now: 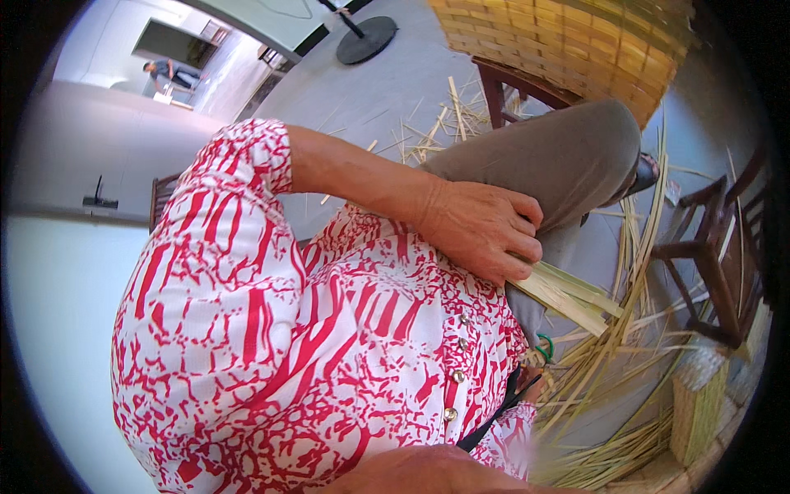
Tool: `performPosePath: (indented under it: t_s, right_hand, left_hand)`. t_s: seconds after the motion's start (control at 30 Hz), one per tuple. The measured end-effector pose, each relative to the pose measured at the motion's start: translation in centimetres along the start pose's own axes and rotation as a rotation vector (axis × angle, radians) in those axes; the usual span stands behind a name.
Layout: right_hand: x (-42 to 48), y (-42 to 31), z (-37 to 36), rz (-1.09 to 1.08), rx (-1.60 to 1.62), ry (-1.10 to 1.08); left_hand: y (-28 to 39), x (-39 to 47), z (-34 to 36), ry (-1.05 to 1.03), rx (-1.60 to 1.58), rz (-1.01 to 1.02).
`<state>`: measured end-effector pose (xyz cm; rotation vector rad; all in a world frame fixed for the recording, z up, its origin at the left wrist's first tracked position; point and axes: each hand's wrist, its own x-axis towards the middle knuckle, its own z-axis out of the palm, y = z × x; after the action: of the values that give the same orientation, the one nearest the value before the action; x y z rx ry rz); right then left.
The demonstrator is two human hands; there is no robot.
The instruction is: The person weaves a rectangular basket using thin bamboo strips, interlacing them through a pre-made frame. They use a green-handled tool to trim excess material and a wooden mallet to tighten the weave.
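Note:
My left hand [484, 228] lies across my lap, knuckles up, with its fingers curled over several flat pale bamboo strips [571, 296]. Their free ends point away to the lower right, and the thumb is hidden beneath the fingers. Lower down, only a small part of my right hand [534, 386] shows past the patterned shirt [370, 327]. A dark strap or handle runs beside it, and what its fingers do is hidden. Close to it is a thin green loop [544, 349]. One trousered knee [592, 142] is raised beyond my left hand.
A woven bamboo basket [561, 55] rests on a dark wooden stool [494, 92]. Long strips [611, 376] and scraps [444, 126] litter the floor. At right stand a wooden chair [710, 259] and a bundle of fine strips [700, 401]. A person [170, 73] is far behind.

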<state>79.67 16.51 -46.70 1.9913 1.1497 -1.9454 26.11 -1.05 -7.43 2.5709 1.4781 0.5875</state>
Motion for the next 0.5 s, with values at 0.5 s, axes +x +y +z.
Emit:
performPosePath:
  t_s: [0.5]
  right_hand:
    - [-0.8,-13.3,5.5,-0.231,-0.116,-0.187]
  left_hand:
    - [0.3,-0.1,1.3,0.281,0.149,-0.072]
